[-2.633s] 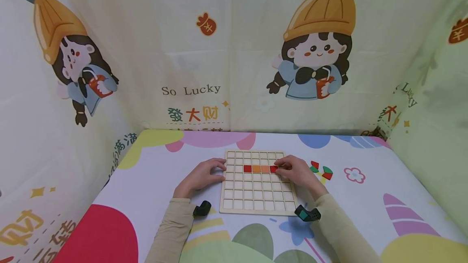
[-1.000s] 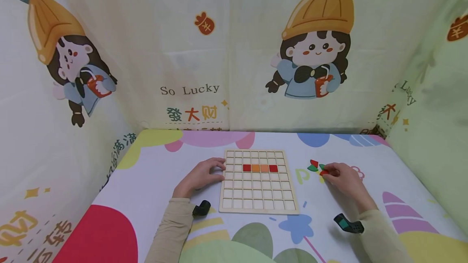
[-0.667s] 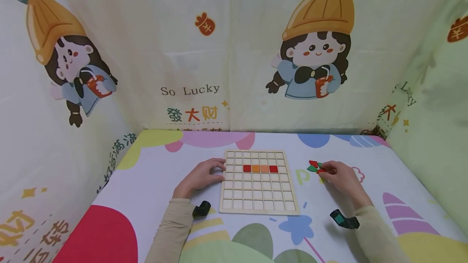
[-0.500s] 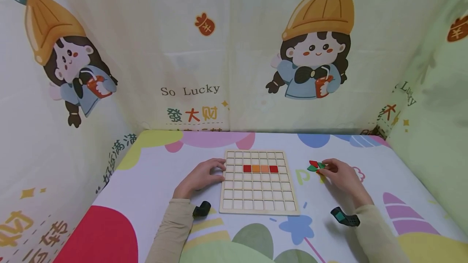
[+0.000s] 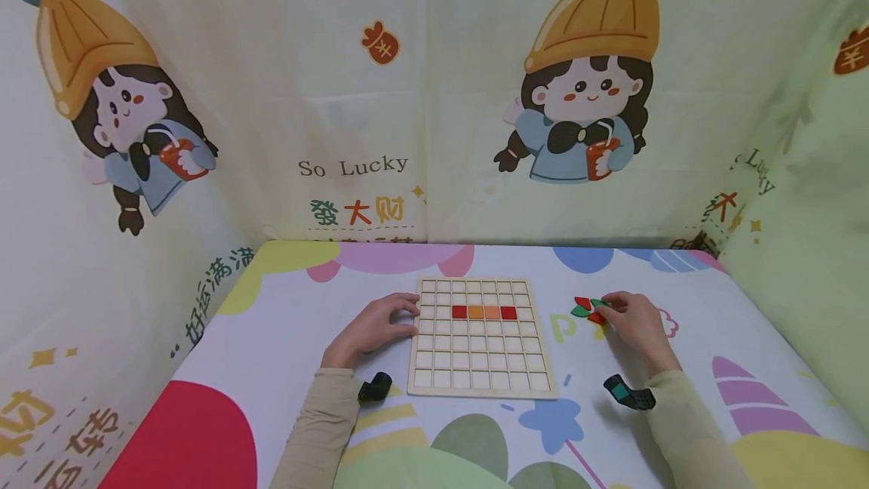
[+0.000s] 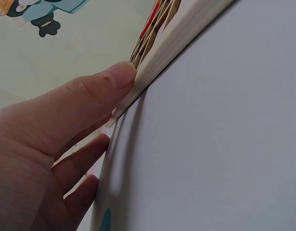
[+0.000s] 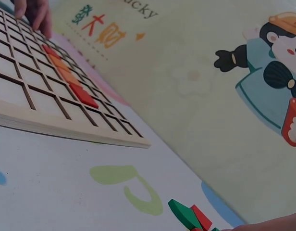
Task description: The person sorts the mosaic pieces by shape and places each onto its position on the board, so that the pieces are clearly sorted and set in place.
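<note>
Soft shadows; both wrist views rather dim

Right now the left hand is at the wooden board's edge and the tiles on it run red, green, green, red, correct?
Not quite: the head view shows the middle tiles orange, not green; the end tiles are red, and the left hand is at the edge of the wooden board.

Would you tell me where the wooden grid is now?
In the head view, the wooden grid lies between the left hand, touching its edge, and the loose pieces on the right.
</note>
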Demonstrator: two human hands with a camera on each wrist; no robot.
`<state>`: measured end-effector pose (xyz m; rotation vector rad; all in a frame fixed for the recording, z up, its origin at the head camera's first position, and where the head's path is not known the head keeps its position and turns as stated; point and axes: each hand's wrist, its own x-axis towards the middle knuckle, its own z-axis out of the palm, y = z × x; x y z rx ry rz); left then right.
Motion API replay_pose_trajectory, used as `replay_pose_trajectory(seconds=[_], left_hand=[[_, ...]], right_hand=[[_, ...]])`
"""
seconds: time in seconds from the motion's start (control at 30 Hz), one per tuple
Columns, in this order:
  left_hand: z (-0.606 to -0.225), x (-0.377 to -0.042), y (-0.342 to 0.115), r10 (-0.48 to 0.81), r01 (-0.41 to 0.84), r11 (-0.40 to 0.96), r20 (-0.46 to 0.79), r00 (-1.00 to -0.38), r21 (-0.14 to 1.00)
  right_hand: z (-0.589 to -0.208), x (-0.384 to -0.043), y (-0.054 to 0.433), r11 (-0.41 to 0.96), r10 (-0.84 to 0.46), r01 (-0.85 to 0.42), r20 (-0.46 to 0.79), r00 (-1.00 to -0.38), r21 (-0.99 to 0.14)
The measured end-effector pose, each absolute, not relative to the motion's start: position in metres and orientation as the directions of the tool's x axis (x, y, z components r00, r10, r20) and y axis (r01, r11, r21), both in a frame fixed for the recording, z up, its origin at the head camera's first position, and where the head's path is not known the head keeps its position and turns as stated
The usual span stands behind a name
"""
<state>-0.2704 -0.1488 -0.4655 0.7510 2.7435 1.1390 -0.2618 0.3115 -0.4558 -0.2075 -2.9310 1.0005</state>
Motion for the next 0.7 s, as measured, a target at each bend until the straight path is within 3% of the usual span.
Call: replay_pose_trajectory(seconds=[0.7], left_hand=[[-0.4657, -0.2701, -0.1479, 0.45, 0.384, 0.604, 0.099, -0.887, 0.698]], right_hand=[[-0.4522, -0.2638, 0.314, 0.742, 0.164, 0.183, -0.091, -0.982, -0.645]])
